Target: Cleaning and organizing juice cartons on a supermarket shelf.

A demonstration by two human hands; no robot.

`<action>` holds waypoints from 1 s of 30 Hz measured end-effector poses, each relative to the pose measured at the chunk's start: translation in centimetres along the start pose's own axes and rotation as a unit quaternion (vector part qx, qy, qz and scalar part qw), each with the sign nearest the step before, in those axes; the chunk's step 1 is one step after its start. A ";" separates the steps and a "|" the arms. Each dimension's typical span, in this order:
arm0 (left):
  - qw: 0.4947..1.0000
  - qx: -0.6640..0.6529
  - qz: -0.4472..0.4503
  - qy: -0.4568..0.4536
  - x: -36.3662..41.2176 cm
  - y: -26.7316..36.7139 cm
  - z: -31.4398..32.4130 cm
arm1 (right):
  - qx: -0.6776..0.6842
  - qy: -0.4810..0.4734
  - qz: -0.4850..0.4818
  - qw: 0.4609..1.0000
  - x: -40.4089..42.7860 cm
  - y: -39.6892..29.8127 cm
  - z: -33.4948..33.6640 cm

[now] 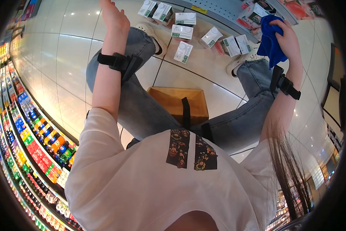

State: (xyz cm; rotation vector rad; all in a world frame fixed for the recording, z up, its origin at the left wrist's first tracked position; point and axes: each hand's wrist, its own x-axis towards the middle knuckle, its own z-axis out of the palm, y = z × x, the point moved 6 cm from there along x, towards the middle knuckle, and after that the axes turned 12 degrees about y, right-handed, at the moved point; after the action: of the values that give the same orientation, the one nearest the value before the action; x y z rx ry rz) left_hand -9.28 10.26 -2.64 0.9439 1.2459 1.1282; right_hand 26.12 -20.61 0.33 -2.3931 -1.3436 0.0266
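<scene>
My right hand (pixel 287 37) grips a crumpled blue cloth (pixel 271 42) at the upper right. It is next to a pink-and-white carton (pixel 252 16) at the edge of a perforated metal shelf (pixel 219 11). My left hand (pixel 115 18) is raised at the top left, over the tiled floor; nothing shows in it, and part of it is cut off by the picture's edge. Between the hands, several cartons with white tops (pixel 183 52) stand on the floor in front of the shelf, some close together, such as a pair (pixel 163 12) at the left end.
A wooden stool or box (pixel 177 101) is between my bent legs (pixel 242 115), on the tiles (pixel 187 75). My shoes (pixel 142 27) flank the cartons. Shelves of bottles and cans (pixel 46 138) run along the left. Black straps with devices (pixel 122 63) sit on both my forearms.
</scene>
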 end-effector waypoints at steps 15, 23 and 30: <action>0.998 0.011 -0.011 -0.054 0.6 -1.1 1.4 | 0.010 0.023 -0.025 0.999 0.3 0.7 -0.2; 0.996 0.039 -0.018 -0.080 1.3 -2.3 2.1 | 0.007 0.017 -0.014 1.000 0.1 0.4 -0.7; 0.990 0.092 -0.038 -0.095 1.6 -4.8 2.8 | 0.017 0.036 -0.027 0.999 -0.1 1.7 -1.0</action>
State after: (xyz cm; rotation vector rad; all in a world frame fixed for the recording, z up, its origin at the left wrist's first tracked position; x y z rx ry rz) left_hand -5.96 10.93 -7.29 1.1053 1.2339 0.8527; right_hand 27.67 -21.77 0.65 -2.3066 -1.3622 -0.0491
